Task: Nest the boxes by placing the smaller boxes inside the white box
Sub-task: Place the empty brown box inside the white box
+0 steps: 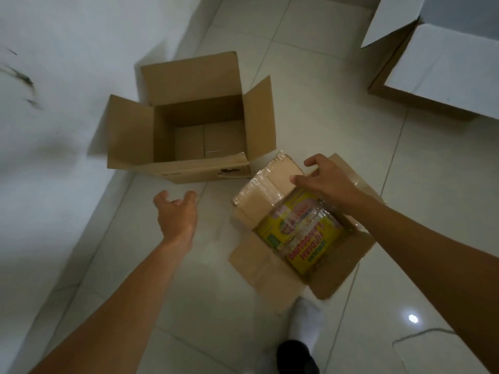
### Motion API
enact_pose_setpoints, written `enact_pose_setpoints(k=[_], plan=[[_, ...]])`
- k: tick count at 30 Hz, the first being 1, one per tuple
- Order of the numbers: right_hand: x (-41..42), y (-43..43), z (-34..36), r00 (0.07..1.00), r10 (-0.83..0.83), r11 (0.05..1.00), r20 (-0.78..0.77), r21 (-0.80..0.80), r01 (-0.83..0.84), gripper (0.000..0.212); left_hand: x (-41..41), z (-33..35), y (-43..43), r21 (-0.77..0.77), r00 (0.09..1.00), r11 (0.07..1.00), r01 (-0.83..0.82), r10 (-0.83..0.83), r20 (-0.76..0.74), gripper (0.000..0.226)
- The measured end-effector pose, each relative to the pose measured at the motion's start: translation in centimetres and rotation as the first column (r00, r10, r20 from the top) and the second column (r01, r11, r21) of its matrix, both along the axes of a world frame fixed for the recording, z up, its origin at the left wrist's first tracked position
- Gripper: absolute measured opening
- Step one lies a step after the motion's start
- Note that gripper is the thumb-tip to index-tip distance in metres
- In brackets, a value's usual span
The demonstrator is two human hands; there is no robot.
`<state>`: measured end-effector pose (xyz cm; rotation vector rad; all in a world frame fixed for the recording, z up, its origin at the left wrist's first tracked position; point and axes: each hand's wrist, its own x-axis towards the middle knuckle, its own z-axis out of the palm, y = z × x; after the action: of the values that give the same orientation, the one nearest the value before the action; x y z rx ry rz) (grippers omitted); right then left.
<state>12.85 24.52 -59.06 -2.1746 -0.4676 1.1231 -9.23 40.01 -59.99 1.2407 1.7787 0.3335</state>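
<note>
At six o'clock your foot (298, 344) stood on the tiled floor (216, 306). Just beyond it, at about four o'clock, sat the small brown box (270, 265) with its flaps splayed and yellow packets (299, 236) showing inside. Your right hand (328, 180) was over its far edge, the grip spread and curled, fingers touching or nearly touching a taped flap; I could not tell which. Your left hand (176, 214) hovered over bare floor at seven o'clock, grip spread, holding nothing. At eleven o'clock the bigger brown box (189, 168) stood open and empty. The white box (442, 68) was well apart at two o'clock, partly out of view.

The likely trouble: lifting the loaded box by one flap could tear it or tip the packets out, and splayed flaps could catch on the white box's rim.
</note>
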Motion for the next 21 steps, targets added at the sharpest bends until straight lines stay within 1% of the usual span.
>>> enact_pose_setpoints(k=[4,6,9,12,14,16,18,21], plan=[[-0.7,4.4,-2.5,1.0,0.023,1.0,0.019,0.006,-0.023,0.055,-1.1,-2.4,5.0,-0.073,0.992,0.99,-0.122,0.123,0.009,0.085],[-0.4,6.2,-3.9,0.998,-0.024,0.999,0.049,0.03,0.023,0.058,-1.1,-4.2,7.5,-0.118,0.986,0.98,-0.163,0.166,0.015,0.091],[0.2,9.2,-5.4,0.991,-0.105,0.993,0.078,0.054,0.101,0.064,-1.6,-6.5,10.8,-0.192,0.961,0.943,-0.271,0.275,-0.008,0.098],[1.5,11.8,-6.8,0.98,-0.171,0.985,0.104,0.036,0.168,0.071,-1.2,-8.2,13.1,-0.237,0.954,0.925,-0.296,0.301,-0.018,0.102],[2.1,13.6,-7.8,0.968,-0.21,0.978,0.141,0.011,0.21,0.074,-0.9,-9.4,14.6,-0.241,0.951,0.922,-0.304,0.308,-0.019,0.101],[2.4,15.7,-8.6,0.963,-0.225,0.973,0.151,-0.011,0.229,0.072,-0.5,-10.0,15.8,-0.205,0.93,0.915,-0.347,0.364,0.049,0.09],[2.7,17.2,-9.3,0.959,-0.237,0.968,0.155,-0.048,0.247,0.068,0.1,-10.4,16.9,-0.188,0.88,0.884,-0.427,0.455,0.139,0.083],[2.9,18.4,-10.3,0.948,-0.213,0.95,0.236,-0.179,0.258,0.058,0.4,-10.6,18.2,-0.277,0.812,0.824,-0.495,0.552,0.191,0.094]])
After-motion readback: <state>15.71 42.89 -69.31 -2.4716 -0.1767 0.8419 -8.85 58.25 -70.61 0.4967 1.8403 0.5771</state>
